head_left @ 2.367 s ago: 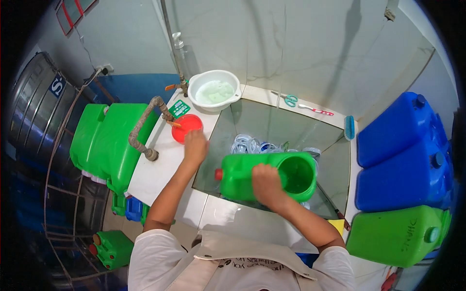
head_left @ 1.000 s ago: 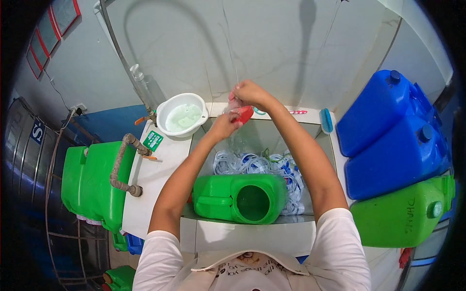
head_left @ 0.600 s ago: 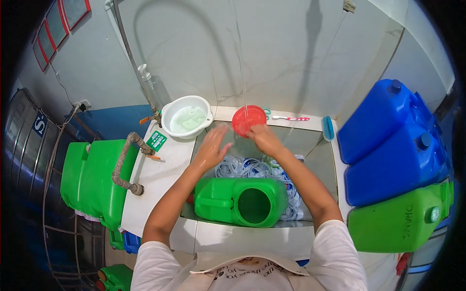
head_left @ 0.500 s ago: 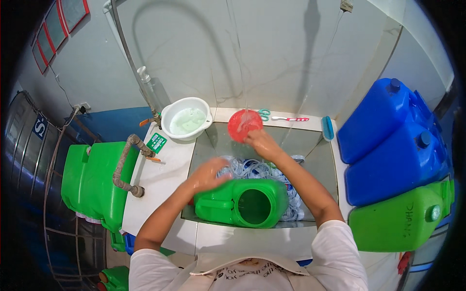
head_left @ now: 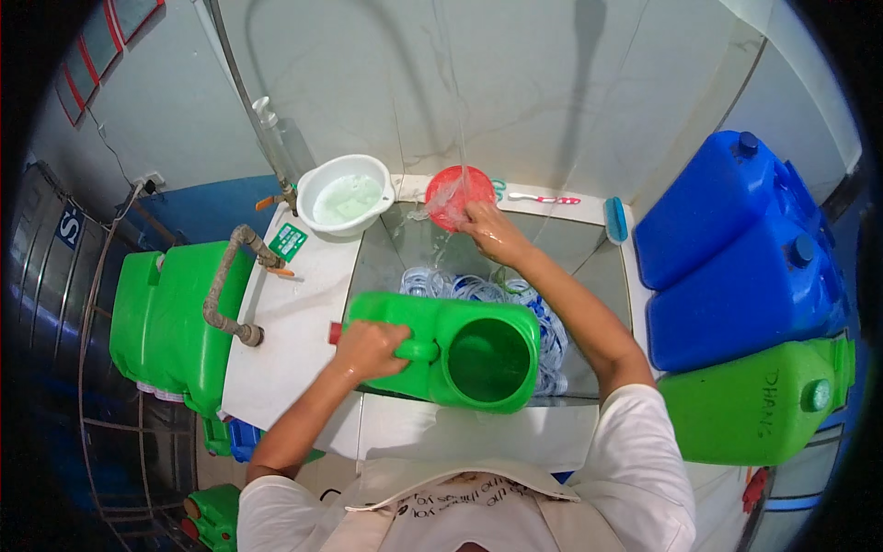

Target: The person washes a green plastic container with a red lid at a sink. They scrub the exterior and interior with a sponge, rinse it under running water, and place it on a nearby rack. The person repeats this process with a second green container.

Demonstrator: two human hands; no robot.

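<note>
Left hand (head_left: 366, 350) now closed round handle of green can (head_left: 451, 350); half a second ago only resting on it. Can lifted at sink (head_left: 589, 267) front edge, mouth upward. Red lid (head_left: 458, 195) gripped by right hand (head_left: 487, 230), kept under water stream; rinsing judged ongoing.

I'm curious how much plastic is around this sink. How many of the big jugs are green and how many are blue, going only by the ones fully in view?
Green jugs: 3 – one gripped by the left hand over the sink, one on the left, one on the right.
Blue jugs: 2 – upper, lower.
Total: 5
</note>
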